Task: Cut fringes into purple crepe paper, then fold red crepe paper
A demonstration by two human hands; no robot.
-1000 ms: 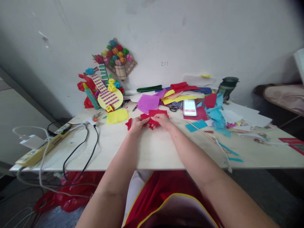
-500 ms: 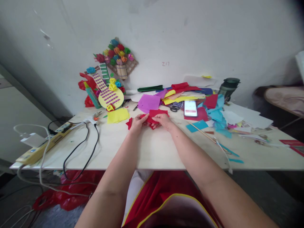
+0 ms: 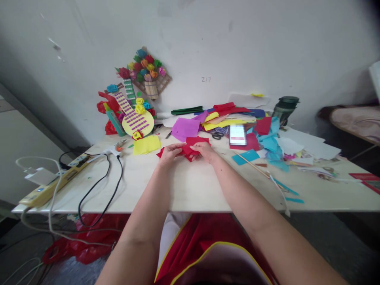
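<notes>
Between my hands is a piece of red crepe-like paper (image 3: 187, 150), held just above the table. My left hand (image 3: 170, 153) pinches its left side, thumb on top. My right hand (image 3: 203, 151) grips the right side, with thumb and fingers closed and some fingertips under the paper. More red paper lies behind my hands, and a red scrap (image 3: 160, 152) shows at the left hand's outer edge. A yellow paper sheet (image 3: 147, 145) lies to the left of my left hand. Purple paper (image 3: 186, 128) rests beyond both hands.
Scissors (image 3: 217, 135) and a phone (image 3: 238, 134) lie behind to the right, near blue paper (image 3: 245, 157) and thin sticks (image 3: 258, 169). A glue gun (image 3: 114, 151), its black cord and a power strip (image 3: 53, 184) occupy the left. A dark bottle (image 3: 285, 110) stands at the back.
My left hand has slid slightly left and its fingers have straightened, so more red paper shows between the hands. My right hand keeps its grip almost in place.
</notes>
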